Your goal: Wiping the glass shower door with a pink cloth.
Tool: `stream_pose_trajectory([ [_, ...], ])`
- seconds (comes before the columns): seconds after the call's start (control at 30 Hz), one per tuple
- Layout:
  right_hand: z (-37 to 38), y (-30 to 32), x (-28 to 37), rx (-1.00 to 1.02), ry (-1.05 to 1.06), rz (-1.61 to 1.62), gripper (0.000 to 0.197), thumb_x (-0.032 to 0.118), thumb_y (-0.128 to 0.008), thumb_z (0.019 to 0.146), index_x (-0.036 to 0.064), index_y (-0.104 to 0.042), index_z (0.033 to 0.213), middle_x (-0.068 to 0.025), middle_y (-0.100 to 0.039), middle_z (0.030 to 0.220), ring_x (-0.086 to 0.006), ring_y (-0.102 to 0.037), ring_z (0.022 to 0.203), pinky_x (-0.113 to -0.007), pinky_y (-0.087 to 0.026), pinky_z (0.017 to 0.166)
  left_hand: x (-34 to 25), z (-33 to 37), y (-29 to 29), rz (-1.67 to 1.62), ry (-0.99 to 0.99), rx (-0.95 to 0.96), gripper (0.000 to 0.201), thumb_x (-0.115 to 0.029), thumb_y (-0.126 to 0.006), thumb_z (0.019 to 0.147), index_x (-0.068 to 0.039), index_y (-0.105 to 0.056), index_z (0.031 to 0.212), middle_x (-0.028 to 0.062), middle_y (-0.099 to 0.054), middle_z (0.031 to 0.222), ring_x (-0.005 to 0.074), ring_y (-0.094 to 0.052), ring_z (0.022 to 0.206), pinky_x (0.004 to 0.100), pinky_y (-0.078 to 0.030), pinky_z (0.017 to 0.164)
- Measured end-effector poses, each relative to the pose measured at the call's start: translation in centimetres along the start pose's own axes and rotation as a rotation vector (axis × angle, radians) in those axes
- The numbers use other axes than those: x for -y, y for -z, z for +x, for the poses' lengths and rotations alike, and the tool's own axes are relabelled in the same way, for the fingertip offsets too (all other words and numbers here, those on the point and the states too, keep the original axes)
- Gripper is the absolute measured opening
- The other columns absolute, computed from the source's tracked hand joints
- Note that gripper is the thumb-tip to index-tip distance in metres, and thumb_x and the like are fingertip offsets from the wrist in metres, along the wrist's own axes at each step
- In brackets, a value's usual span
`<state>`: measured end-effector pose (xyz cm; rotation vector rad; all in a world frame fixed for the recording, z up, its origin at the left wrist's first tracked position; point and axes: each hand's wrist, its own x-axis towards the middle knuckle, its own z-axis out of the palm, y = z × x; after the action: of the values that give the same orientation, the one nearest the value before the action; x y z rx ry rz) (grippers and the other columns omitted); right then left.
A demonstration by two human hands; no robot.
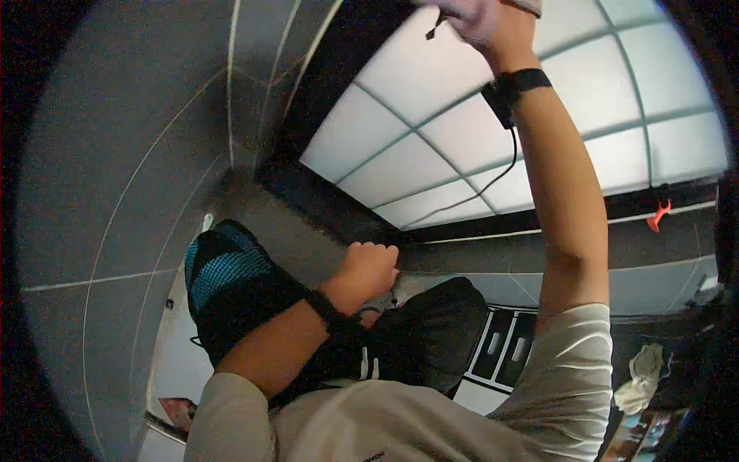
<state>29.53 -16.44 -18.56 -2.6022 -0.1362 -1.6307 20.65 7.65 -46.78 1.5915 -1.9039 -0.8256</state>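
Note:
My right hand (pixel 493 31) is raised to the top edge, in front of a frosted window (pixel 454 142). Its fingers are blurred and partly cut off. They close around something pale and purplish, too smeared to name, and a small dark piece (pixel 434 29) hangs beside them. A black strap with a small box (pixel 508 96) sits on that wrist, with a thin cable trailing from it. Low in the middle, my left hand (pixel 366 271) is curled into a fist above my black-clad legs (pixel 431 331). Nothing shows in it, though its palm is hidden. A black strap circles this wrist too.
Dark grey tiled wall (pixel 123 185) rises on the left. A black frame borders the window, and a red hook (pixel 659 216) hangs below it at right. White-edged drawers (pixel 500 346) stand beyond my legs. A pale cloth (pixel 640 379) hangs above a shelf (pixel 643 439) at lower right.

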Motion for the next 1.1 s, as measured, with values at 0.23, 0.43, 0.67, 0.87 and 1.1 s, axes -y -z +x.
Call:
stream_pose_trajectory([
  [0.23, -12.8, -6.8, -6.1, 0.599, 0.321, -0.644, 0.027, 0.029, -0.061, 0.086, 0.0123, -0.068, 0.106, -0.0118, -0.065, 0.106, -0.034, -0.058, 0.101, -0.046, -0.047, 0.086, 0.8, 0.3, 0.4, -0.02, 0.047, -0.078, 0.027, -0.03, -0.062, 0.085, -0.005, -0.061, 0.097, 0.0159, -0.067, 0.092, 0.0364, -0.065, 0.089, 0.0515, -0.05, 0.076],
  [0.43, -30.0, -12.5, -8.4, 1.184, -0.182, -0.55, 0.034, 0.021, -0.054, 0.091, 0.0145, -0.062, 0.123, -0.0122, -0.065, 0.111, -0.0338, -0.062, 0.103, -0.046, -0.05, 0.085, 1.9, 1.1, 0.9, 0.037, 0.135, -0.036, 0.018, -0.023, -0.062, 0.084, -0.011, -0.063, 0.097, 0.0083, -0.068, 0.09, 0.0264, -0.066, 0.088, 0.043, -0.049, 0.077],
  [0.67, -56.5, -24.1, -14.4, 0.975, -0.398, 0.067, 0.026, 0.028, -0.051, 0.094, 0.0103, -0.068, 0.103, -0.0077, -0.066, 0.089, -0.0199, -0.063, 0.086, -0.03, -0.048, 0.074, 3.7, 3.2, 1.5, 0.073, 0.322, 0.182, 0.025, -0.024, -0.065, 0.081, -0.011, -0.064, 0.102, 0.0088, -0.068, 0.095, 0.026, -0.066, 0.093, 0.042, -0.049, 0.079],
  [0.87, -67.4, -28.9, -23.7, 1.382, -0.624, 0.206, 0.029, 0.029, -0.046, 0.098, 0.0097, -0.066, 0.107, -0.0034, -0.063, 0.077, -0.0103, -0.06, 0.08, -0.024, -0.044, 0.069, 2.9, 4.9, 1.2, 0.022, 0.266, 0.128, 0.025, -0.023, -0.068, 0.079, -0.011, -0.063, 0.1, 0.0088, -0.068, 0.095, 0.0259, -0.065, 0.094, 0.0407, -0.048, 0.081],
  [1.1, -69.5, -12.2, -9.5, 1.568, -0.822, 0.449, 0.031, 0.03, -0.044, 0.1, 0.0093, -0.061, 0.116, 0.0001, -0.06, 0.078, -0.0091, -0.056, 0.076, -0.023, -0.042, 0.067, 4.9, 5.3, -1.2, 0.119, 0.375, 0.018, 0.011, -0.016, -0.061, 0.081, -0.013, -0.061, 0.092, 0.0067, -0.067, 0.088, 0.0248, -0.065, 0.088, 0.0402, -0.047, 0.076],
])
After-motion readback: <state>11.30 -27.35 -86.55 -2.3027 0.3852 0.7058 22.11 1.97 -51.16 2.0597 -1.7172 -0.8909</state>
